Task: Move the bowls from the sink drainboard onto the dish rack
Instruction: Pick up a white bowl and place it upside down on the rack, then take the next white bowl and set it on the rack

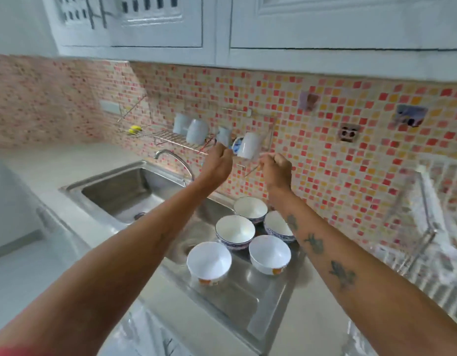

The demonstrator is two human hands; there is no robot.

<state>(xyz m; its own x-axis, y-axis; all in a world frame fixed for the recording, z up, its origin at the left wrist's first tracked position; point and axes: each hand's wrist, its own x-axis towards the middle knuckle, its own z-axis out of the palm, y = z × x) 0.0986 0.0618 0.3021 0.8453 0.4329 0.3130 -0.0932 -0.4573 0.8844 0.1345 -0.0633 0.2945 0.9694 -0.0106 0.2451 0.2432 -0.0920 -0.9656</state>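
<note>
Five bowls sit upright on the steel drainboard (248,299), closest to you, and none has reached a rack yet. Nearest are two plain white ones, the near-left bowl (209,263) and the near-right bowl (269,253); behind them the blue-rimmed middle bowl (235,232), then the far bowl (251,209) and the right-hand bowl (277,226), partly hidden by your right forearm. They cluster close together, some rims nearly touching.

Both hands are well above and beyond the bowls, up by the wall rack (181,140) of mugs. Your left hand (217,164) and right hand (276,168) are each curled closed, apparently pinching thin sticks; blur hides exactly what.

So the bowls lie below and back toward you. Your right arm passes directly over the cluster and looks nearer, and the white dish rack (432,227) stands on that same side.
</note>
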